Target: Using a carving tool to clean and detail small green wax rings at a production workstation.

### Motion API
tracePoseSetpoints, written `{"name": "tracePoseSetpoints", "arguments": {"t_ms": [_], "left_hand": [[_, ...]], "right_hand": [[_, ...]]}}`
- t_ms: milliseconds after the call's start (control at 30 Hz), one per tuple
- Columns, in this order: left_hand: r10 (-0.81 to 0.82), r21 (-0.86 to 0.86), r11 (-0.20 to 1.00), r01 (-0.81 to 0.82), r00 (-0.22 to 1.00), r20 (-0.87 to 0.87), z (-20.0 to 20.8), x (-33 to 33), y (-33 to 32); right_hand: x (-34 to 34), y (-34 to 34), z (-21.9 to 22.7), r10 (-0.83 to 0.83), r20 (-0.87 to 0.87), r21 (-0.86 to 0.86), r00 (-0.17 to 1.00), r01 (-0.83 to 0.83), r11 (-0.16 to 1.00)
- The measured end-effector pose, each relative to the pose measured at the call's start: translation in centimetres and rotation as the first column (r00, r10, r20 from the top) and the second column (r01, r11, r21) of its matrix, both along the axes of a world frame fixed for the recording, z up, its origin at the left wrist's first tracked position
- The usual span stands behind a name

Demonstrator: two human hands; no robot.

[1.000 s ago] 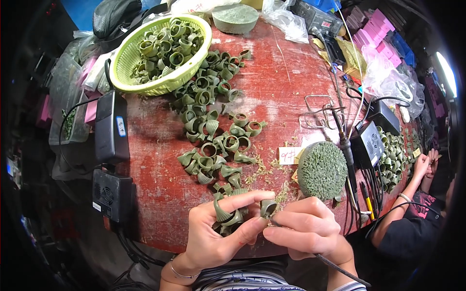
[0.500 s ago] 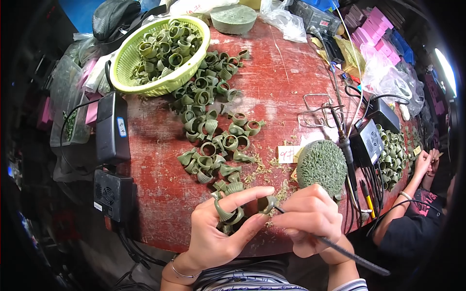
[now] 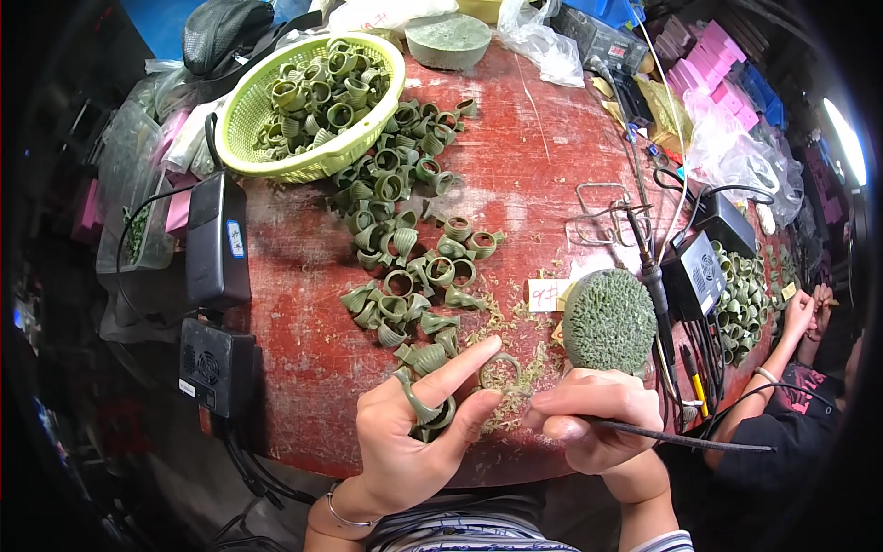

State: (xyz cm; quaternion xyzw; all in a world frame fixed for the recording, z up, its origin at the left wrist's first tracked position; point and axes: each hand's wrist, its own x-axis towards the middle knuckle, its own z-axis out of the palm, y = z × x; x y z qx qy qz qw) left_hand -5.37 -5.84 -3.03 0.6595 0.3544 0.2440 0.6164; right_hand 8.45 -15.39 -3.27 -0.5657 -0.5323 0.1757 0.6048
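Observation:
My left hand [image 3: 414,437] pinches a green wax ring [image 3: 499,371] between the tips of its thumb and forefinger, the opening turned up toward me. Another green ring [image 3: 418,405] sits at the fingers of this hand, and more rings show partly behind it. In my right hand [image 3: 602,414] is a thin dark rod [image 3: 681,434], gripped by thumb and fingers, its long end sticking out to the right. The rod's working tip is blurred near the ring. Pale green shavings [image 3: 515,336] lie on the red table [image 3: 303,368] beyond my hands.
Many loose green rings [image 3: 395,285] trail up to a yellow-green basket [image 3: 241,152] full of them. A round green textured pad [image 3: 609,320] stands right, beside a white card [image 3: 546,294], pen-like tools and black power boxes [image 3: 696,274]. Another person's hands [image 3: 809,313] work at far right.
The rod has swung from slanting down to nearly level, and its tip has drawn back from the ring. The ring has turned to show its opening. My right hand shifted slightly right.

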Motion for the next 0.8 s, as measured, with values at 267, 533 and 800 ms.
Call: {"name": "tracePoseSetpoints", "arguments": {"t_ms": [267,533,800], "left_hand": [[0.022,0.293,0.955,-0.055,0.993,0.115,-0.31,-0.06,0.13],[0.045,0.378,0.922,-0.083,0.993,0.108,-0.37,0.02,0.22],[0.056,0.379,0.921,-0.090,0.993,0.101,-0.37,0.00,0.07]], "right_hand": [[-0.02,0.10,-0.28,0.058,-0.096,-0.079,0.994,-0.066,0.995],[0.32,-0.03,-0.12,0.120,-0.039,-0.036,0.992,-0.121,0.992],[0.33,-0.34,-0.21,0.049,0.007,-0.020,0.999,-0.049,0.999]]}}
